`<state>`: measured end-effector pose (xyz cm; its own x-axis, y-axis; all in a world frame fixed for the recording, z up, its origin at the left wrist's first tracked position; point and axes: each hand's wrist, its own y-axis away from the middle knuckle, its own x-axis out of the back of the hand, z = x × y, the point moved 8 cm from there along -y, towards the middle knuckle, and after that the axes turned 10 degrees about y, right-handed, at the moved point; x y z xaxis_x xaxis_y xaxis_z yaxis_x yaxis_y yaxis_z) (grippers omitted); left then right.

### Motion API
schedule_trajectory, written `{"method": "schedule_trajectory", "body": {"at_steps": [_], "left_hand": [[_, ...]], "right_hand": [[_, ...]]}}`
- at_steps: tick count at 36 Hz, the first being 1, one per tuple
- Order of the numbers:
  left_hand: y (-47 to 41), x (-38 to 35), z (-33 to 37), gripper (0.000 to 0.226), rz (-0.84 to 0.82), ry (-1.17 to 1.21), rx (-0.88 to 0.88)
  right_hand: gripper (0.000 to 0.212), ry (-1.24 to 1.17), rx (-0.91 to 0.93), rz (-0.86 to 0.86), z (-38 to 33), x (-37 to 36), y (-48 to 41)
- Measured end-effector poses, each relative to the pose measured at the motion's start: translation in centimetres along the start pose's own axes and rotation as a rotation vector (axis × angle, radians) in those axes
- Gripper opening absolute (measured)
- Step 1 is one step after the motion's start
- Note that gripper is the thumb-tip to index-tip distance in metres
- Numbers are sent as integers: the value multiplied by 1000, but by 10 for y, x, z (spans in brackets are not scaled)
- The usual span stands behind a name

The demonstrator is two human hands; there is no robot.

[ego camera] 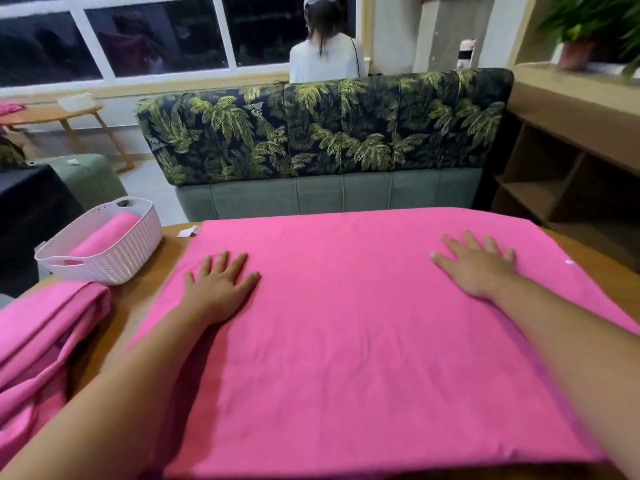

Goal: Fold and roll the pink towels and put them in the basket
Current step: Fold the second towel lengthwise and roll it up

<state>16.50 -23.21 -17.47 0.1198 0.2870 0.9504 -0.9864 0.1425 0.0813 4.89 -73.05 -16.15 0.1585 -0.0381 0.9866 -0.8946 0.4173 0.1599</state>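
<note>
Head camera looked down at the wooden table point(168, 254) in front of me, where one pink towel point(363, 358) lay opened flat and covered most of the top, its far edge reaching the table's far side. My left hand point(218, 285) rested palm down on the towel near its left edge, fingers straight and fanned apart. My right hand point(478, 268) lay flat on the towel's far right part in the same way, fingers spread, gripping nothing. The two hands were well apart.

On the far left corner of the table stood the white woven-look basket point(133, 247), and a rolled pink towel point(104, 237) lay inside it. Near me on the left, a loose heap of more pink towels point(41, 341) sat at the table's edge, just beside the basket. A small white paper tag point(188, 232) lay on the wood at the spread towel's far left corner.

Beyond the table stood a sofa with a palm-leaf back point(325, 133), and behind it a person point(327, 57) faced the dark window. Wooden shelves point(554, 188) ran along the right, with a potted plant point(581, 39) on top.
</note>
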Motion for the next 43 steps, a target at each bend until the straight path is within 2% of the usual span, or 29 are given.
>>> {"method": "schedule_trajectory", "body": {"at_steps": [4,8,11,15,17,19,21,24,27,33,37,39,43], "left_hand": [[8,3,5,65,39,18,-30],[36,0,23,54,40,19,-127],[78,-9,54,66,-22,54,-308],[170,-9,125,44,-211,230,-655],[217,-12,150,44,-305,246,-723],[251,-18,166,58,-293,170,-771],[270,-23,180,55,-196,57,-819],[268,-10,191,29,-81,142,-752],[253,-5,189,13,-112,300,-636],[237,-18,181,9,-175,369,-552],[236,-24,180,4,-142,384,-552],[238,-26,180,9,-113,349,-558],[249,-24,182,9,-59,315,-651]], "right_hand": [[62,-19,26,17,-8,2,13],[55,-14,178,38,-33,-5,54],[54,-13,352,65,-56,-8,95],[41,-76,550,111,-80,-5,161],[32,-135,633,109,-89,-2,196],[29,-158,684,59,-91,0,225],[30,-171,711,18,-85,3,248],[31,-325,622,114,-57,22,268],[23,-453,551,323,-25,36,283],[14,-310,597,625,-26,20,317],[13,-175,610,606,-44,0,318],[16,-104,605,582,-49,-8,316],[14,-91,582,556,-49,-12,311]]}}
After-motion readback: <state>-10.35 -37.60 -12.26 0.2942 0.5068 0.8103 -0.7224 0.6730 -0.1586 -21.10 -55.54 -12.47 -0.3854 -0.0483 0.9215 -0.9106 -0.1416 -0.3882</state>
